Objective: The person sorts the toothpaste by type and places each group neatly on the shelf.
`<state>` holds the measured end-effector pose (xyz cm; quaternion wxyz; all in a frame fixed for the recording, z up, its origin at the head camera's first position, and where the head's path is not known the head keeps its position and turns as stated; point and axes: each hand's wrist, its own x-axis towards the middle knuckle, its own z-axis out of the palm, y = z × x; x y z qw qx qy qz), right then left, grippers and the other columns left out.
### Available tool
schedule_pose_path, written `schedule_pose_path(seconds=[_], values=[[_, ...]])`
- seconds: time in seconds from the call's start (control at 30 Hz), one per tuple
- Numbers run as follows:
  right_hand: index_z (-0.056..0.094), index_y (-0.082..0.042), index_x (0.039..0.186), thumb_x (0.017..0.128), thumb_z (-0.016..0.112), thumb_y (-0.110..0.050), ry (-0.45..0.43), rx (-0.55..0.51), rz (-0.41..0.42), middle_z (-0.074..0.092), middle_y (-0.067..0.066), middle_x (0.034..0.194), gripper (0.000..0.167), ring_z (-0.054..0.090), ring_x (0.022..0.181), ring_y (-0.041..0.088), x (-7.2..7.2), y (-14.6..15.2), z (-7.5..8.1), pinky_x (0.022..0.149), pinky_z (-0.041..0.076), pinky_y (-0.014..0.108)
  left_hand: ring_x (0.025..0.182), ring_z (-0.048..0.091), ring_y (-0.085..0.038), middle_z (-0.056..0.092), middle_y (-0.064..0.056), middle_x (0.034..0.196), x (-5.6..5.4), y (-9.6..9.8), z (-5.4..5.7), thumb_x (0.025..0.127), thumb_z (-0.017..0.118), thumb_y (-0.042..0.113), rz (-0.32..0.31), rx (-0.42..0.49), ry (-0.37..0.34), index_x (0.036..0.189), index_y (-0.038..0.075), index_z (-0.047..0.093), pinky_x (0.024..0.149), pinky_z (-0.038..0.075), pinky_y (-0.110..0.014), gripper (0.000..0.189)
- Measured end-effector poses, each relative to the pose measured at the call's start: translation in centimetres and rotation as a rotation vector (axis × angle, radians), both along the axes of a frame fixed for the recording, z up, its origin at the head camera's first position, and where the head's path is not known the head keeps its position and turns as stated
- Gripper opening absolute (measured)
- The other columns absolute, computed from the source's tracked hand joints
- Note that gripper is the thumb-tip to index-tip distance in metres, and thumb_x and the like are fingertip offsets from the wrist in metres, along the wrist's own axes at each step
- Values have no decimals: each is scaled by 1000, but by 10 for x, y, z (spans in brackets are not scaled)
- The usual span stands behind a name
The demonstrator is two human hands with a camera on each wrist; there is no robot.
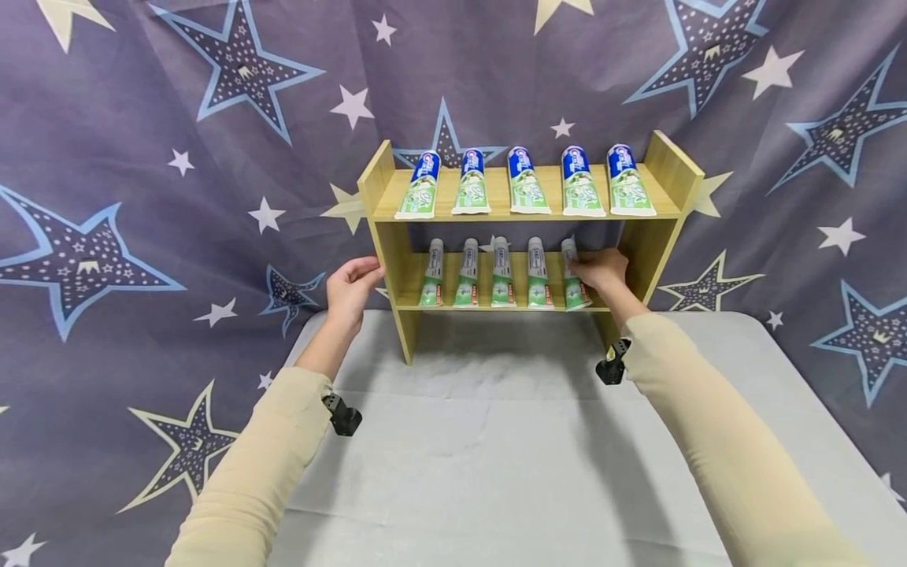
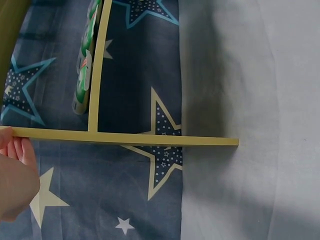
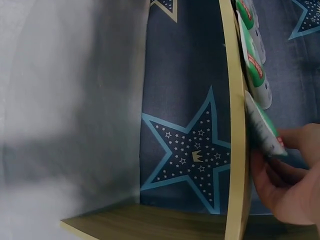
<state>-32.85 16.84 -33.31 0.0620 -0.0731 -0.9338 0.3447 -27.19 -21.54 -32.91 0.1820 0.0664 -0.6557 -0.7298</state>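
A two-tier wooden shelf (image 1: 527, 211) stands on the table against the curtain. At its left side panel (image 2: 165, 139) is my left hand (image 1: 352, 291), thumb and curled fingers on the panel's front edge. My right hand (image 1: 602, 269) reaches into the lower tier and holds the rightmost green-and-white toothpaste tube (image 1: 575, 290) between thumb and fingers. That toothpaste tube (image 3: 262, 127) leans over the board's front edge in the right wrist view. Several matching tubes (image 1: 502, 276) lie in a row to its left, pale cap ends toward the back.
On the upper tier lies a row of several blue-and-green toothpaste tubes (image 1: 526, 185). A grey cloth covers the table (image 1: 482, 472). Behind hangs a dark curtain (image 1: 453, 71) with stars. The shelf's right side panel (image 1: 655, 236) stands close to my right hand.
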Motion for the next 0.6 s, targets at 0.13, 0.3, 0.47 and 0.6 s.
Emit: schedule_pose_path(seconds=[0.13,0.3,0.47,0.6], values=[[67,-1,115,88,57,-26,81,85,34,65,29,114,38,57,109,45,2,0,2,98,49,51,70,63,2,68,16,72,-1,0,0,84,66,-6,-4,-3,6,86,12,64,68,54,-11,18],[69,1,113,90,57,-23,133,118,82,68,22,114,35,59,110,43,5,2,-2,96,49,51,70,63,3,67,18,71,-2,0,-2,84,66,-6,-6,-17,-1,98,1,64,70,54,-12,15],[66,6,114,90,59,-19,233,115,134,68,23,111,35,63,106,41,13,6,-12,97,48,51,71,63,3,67,18,72,-2,-1,-6,84,66,-5,0,-27,-6,96,4,64,70,54,-12,15],[66,7,113,88,64,-18,315,65,138,69,24,109,36,66,101,39,28,6,-17,98,47,51,71,62,3,66,19,71,0,-2,-8,83,66,-5,27,-50,7,92,7,64,68,53,-10,15]])
